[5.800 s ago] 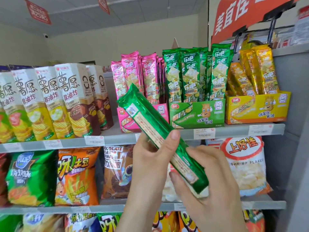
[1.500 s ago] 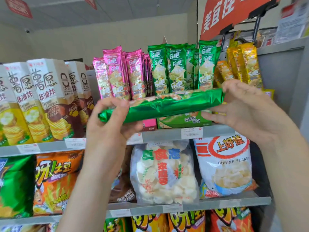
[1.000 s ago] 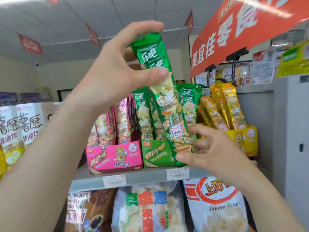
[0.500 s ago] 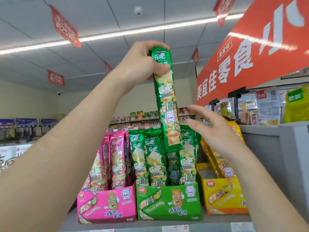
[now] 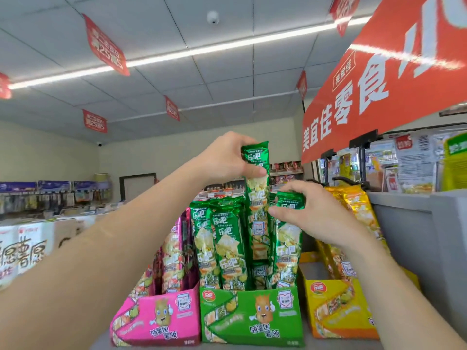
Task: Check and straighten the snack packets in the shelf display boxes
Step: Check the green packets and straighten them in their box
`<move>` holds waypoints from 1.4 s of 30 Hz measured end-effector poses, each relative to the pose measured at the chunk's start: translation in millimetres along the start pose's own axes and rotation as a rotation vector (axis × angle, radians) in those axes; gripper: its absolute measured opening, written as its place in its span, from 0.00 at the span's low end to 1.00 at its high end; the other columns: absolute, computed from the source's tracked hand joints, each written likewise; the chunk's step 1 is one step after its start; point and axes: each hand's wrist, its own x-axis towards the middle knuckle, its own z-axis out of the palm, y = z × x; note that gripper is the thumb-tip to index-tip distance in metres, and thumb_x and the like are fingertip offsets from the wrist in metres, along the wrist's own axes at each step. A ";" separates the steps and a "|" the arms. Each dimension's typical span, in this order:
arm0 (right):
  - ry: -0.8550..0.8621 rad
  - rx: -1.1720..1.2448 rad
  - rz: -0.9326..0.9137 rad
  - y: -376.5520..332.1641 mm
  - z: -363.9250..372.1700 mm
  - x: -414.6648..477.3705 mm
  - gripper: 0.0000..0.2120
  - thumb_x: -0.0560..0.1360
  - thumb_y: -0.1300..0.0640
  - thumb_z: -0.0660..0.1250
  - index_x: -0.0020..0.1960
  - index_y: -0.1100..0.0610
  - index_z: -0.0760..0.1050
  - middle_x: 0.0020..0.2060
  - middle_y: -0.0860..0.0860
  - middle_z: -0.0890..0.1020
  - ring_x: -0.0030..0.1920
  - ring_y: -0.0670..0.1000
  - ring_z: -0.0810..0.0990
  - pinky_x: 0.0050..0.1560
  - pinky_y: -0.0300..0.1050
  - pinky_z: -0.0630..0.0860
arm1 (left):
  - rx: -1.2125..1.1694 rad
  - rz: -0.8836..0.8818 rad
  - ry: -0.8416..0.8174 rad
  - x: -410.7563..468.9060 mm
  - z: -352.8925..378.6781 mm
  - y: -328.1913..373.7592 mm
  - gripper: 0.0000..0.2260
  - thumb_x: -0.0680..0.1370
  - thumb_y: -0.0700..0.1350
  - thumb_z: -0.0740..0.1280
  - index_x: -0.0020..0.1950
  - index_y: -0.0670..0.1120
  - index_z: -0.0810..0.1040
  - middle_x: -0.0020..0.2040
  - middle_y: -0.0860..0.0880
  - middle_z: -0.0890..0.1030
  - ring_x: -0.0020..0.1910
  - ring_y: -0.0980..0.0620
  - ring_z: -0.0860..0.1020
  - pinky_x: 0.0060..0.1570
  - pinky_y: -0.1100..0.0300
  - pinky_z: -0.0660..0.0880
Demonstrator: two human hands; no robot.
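Long green foil snack packet [image 5: 256, 198], upright, its lower end among the others toward the right wall of the green cardboard display box [image 5: 250, 317]. Left hand [image 5: 227, 157] pinches its crimped top; right hand [image 5: 310, 213] pinches the neighbouring green packet [image 5: 288, 243]. Probably light, crinkly, slippery, with brittle contents: best held by the end seams.

green packets [image 5: 228, 246] at centre were glossy crinkled foil, green display box [image 5: 250, 317] below them looked like matt printed card, ceiling tiles [image 5: 151, 29] at top were matt

Saw only part of the yellow box [image 5: 327, 310] behind the right forearm [image 5: 394, 294]; caught the cartons [image 5: 22, 251] blurred, clipped by left edge.
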 end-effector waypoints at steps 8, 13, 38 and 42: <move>0.015 0.156 0.027 9.1 0.1 1.5 0.15 0.68 0.48 0.77 0.54 0.42 0.78 0.51 0.30 0.75 0.49 0.23 0.69 0.48 0.26 0.65 | 0.273 -0.044 -0.098 10.1 7.8 0.9 0.33 0.66 0.55 0.79 0.67 0.45 0.77 0.61 0.48 0.81 0.61 0.48 0.78 0.59 0.61 0.70; 0.011 0.164 0.024 10.8 -3.1 2.4 0.10 0.71 0.44 0.73 0.52 0.42 0.79 0.43 0.26 0.71 0.38 0.16 0.67 0.35 0.17 0.65 | 0.375 -0.019 -0.128 9.4 15.2 -9.2 0.33 0.64 0.55 0.80 0.66 0.46 0.77 0.61 0.49 0.81 0.57 0.51 0.78 0.48 0.67 0.65; -0.135 0.122 -0.030 7.9 28.3 32.1 0.42 0.59 0.33 0.75 0.70 0.45 0.70 0.68 0.43 0.74 0.69 0.46 0.69 0.67 0.50 0.67 | 0.676 0.008 -0.486 3.3 34.9 -17.6 0.45 0.65 0.62 0.77 0.74 0.43 0.65 0.67 0.45 0.76 0.61 0.45 0.75 0.61 0.56 0.72; -0.229 -0.145 -0.069 1.0 15.1 29.9 0.43 0.63 0.32 0.72 0.73 0.47 0.67 0.70 0.45 0.72 0.70 0.49 0.69 0.68 0.48 0.67 | 0.685 0.006 -0.476 3.4 36.1 -16.0 0.38 0.69 0.57 0.77 0.73 0.44 0.67 0.65 0.45 0.77 0.60 0.46 0.75 0.59 0.55 0.73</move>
